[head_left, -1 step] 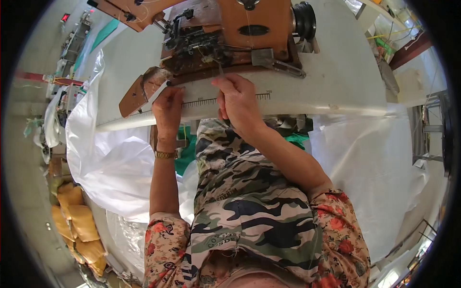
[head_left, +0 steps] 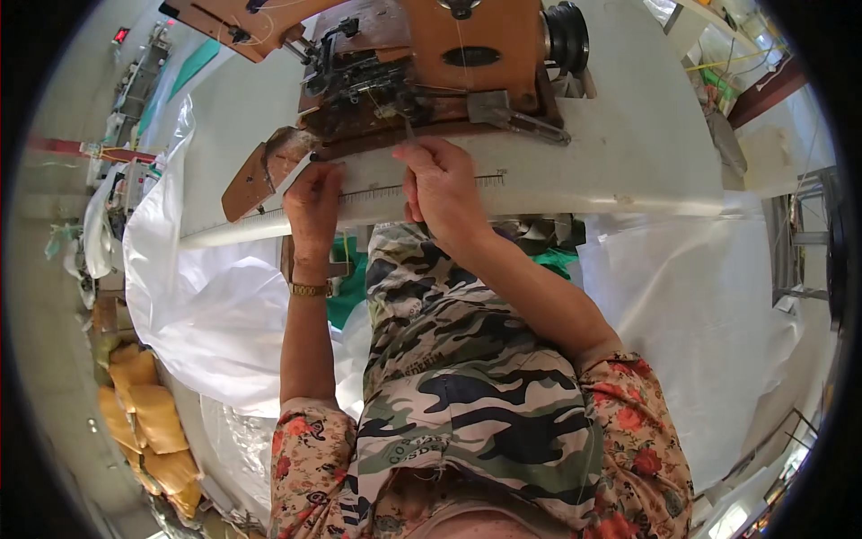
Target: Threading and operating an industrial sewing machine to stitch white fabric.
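An orange-brown sewing machine (head_left: 503,63) has its dark inner mechanism (head_left: 368,81) uncovered. My right hand (head_left: 444,184) is closed around a thin pale metal tool (head_left: 409,130), whose tip points up into the mechanism's lower edge. Its handle is hidden in my fist, so its exact kind does not show. My left hand (head_left: 312,198) is pinched shut at the table edge, beside a brown hinged plate (head_left: 256,180) that is swung out to the left. Whatever lies between the left fingertips cannot be made out.
Under my hands, the pale table (head_left: 628,171) carries a printed ruler scale (head_left: 386,190) along its front edge. A metal lever (head_left: 530,126) juts out right of the mechanism. White sheeting (head_left: 202,305) drapes at the left, and yellow-orange bundles (head_left: 153,413) lie beyond it.
The view has shifted very slightly. Both hands keep their places and grips, with the tool still at the mechanism.
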`<move>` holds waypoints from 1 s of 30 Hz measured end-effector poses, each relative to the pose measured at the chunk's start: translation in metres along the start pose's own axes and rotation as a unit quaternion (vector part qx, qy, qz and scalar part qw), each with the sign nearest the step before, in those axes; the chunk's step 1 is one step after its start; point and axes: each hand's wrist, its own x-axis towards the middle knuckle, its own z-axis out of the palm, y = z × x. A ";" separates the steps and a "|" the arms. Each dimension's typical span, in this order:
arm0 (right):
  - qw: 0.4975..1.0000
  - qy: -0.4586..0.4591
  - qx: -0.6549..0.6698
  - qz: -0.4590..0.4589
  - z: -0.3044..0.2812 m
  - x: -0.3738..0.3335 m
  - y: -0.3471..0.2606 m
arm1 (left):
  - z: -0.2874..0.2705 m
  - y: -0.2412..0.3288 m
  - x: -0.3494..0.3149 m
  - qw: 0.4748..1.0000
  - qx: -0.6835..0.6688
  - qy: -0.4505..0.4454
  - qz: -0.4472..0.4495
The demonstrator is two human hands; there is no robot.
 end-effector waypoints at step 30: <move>0.997 0.001 0.004 -0.080 0.019 0.061 0.012 | 0.012 -0.005 0.011 0.998 0.040 0.041 0.027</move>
